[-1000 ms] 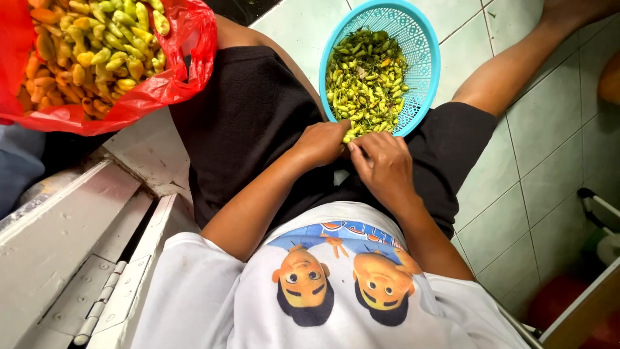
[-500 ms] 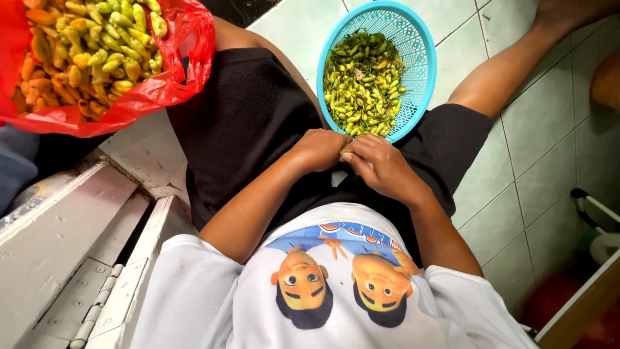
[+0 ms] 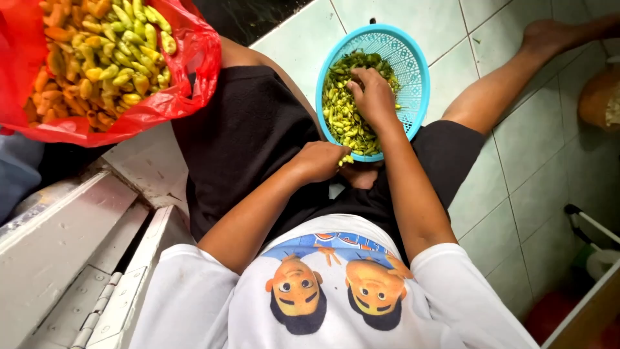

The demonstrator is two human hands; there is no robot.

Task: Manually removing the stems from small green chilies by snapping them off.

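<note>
Hands sorting green chillies over a blue basket on the floor.

The right hand (image 3: 373, 97) reaches into the basket (image 3: 413, 64), which sits on the pale floor tiles (image 3: 516, 148) between the person's legs; its fingers are curled down into the green chillies (image 3: 342, 113), but whether that grip has closed on any I cannot tell. The left hand (image 3: 321, 160) rests at the basket's near rim over the black shorts (image 3: 252, 148), its grip loosely closed, with what it holds hidden. To the left, a red bag (image 3: 187, 77) lies open, full of yellow and orange chillies (image 3: 97, 58), beside a white door sill (image 3: 84, 258).
</note>
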